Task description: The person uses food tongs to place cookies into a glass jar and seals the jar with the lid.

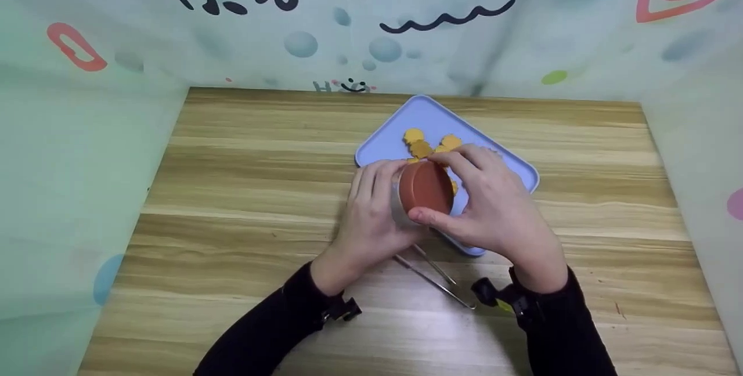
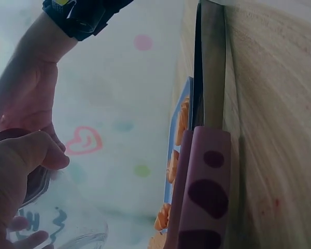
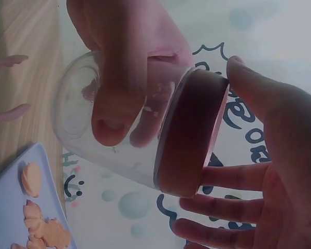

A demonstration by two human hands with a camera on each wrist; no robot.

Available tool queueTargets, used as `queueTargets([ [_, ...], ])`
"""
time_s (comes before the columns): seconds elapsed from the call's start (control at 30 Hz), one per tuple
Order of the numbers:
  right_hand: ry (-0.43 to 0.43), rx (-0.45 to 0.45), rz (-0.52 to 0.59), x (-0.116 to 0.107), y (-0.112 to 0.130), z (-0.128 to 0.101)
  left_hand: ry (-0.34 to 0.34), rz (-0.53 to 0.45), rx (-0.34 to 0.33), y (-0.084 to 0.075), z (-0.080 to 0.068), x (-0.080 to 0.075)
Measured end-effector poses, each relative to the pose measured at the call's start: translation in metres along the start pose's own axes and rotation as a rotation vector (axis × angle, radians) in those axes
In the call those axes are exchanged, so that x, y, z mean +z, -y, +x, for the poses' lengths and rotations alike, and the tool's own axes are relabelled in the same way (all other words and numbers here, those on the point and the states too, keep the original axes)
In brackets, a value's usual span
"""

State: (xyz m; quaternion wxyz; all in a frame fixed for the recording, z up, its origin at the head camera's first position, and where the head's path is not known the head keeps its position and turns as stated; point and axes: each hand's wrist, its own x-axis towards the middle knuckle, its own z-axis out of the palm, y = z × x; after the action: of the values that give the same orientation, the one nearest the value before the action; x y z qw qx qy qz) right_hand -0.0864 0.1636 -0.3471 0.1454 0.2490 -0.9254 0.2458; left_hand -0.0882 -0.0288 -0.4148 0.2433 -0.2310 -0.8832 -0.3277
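Observation:
A clear jar (image 3: 140,163) with a reddish-brown lid (image 1: 428,187) is held up over the near part of the tray. My left hand (image 1: 371,208) grips the jar's body, its thumb lying across the clear wall in the right wrist view. On the lid's side is my right hand (image 1: 493,202), its thumb and fingers spread around the rim and pinching it. Beneath the hands, tongs (image 1: 432,281) lie on the table; their pinkish ends with dark spots show in the left wrist view.
A blue tray (image 1: 424,112) lies turned cornerwise on the wooden table (image 1: 261,161), bearing several orange-yellow flower-shaped pieces (image 1: 421,148). A printed cloth (image 1: 244,51) hangs behind the table's far edge and along both sides.

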Motion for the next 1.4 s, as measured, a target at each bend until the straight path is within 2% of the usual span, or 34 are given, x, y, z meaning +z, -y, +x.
queueTargets([
  [0.23,0.111,0.058,0.042,0.010,-0.002,0.003,0.047,0.041,-0.006,0.003,-0.002,0.002],
  [0.4,0.112,0.056,0.073,0.015,-0.001,0.003,0.045,0.089,-0.004,0.004,-0.003,0.004],
  [0.7,0.097,0.039,0.109,0.017,0.000,0.005,0.006,0.084,0.033,0.004,-0.001,0.005],
  [0.9,0.101,-0.023,0.117,0.016,-0.001,0.006,0.026,0.032,0.021,0.004,-0.001,0.004],
  [1.1,0.119,-0.069,0.106,0.006,0.001,0.003,0.072,-0.013,0.050,0.003,-0.002,0.002],
  [1.4,0.225,-0.257,0.131,-0.011,0.001,-0.001,0.123,-0.014,0.077,0.000,-0.006,0.003],
])
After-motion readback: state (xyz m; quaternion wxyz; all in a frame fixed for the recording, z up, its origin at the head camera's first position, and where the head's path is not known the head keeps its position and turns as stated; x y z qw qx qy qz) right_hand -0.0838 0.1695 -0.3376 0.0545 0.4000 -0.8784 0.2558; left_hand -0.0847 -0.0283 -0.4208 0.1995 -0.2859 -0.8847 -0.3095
